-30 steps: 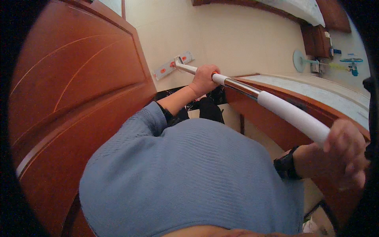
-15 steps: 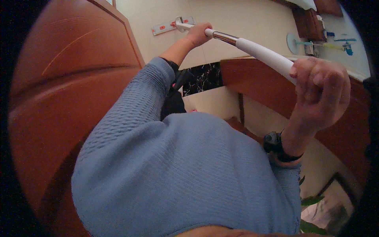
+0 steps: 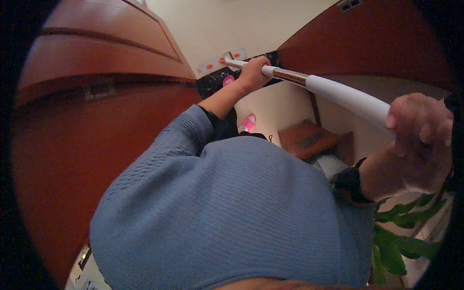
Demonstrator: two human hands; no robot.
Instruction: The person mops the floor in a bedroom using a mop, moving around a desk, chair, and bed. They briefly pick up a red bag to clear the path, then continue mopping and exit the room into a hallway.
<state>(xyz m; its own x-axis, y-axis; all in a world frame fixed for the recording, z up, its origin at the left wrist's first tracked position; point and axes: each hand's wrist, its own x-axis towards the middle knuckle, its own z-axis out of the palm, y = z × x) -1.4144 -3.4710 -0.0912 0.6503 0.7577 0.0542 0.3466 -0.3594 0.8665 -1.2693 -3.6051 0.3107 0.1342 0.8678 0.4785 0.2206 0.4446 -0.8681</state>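
Observation:
A flat mop with a white handle [image 3: 345, 96] slants across the view, from the floor at the top to the right edge. My left hand [image 3: 253, 75] is wrapped round its lower pole, close above the head. Farther up, my right hand [image 3: 420, 140] is closed round the white grip's end, which its fingers hide. The flat mop head [image 3: 210, 66], whitish with orange-red spots, lies at the edge of a black marbled floor strip [image 3: 212, 83].
Reddish-brown door panels stand at left [image 3: 72, 140] and upper right [image 3: 367, 38]. Pale tiles [image 3: 232, 24] lie beyond the strip. Pink slippers [image 3: 248, 123] are on my feet. A brown mat [image 3: 309, 140] lies right of them, and a leafy green plant [image 3: 391, 251] stands at lower right.
The mop head has come back toward me to the black strip. My right hand has moved right and lower. The blue items at upper right left view; the mat and more of the plant appeared.

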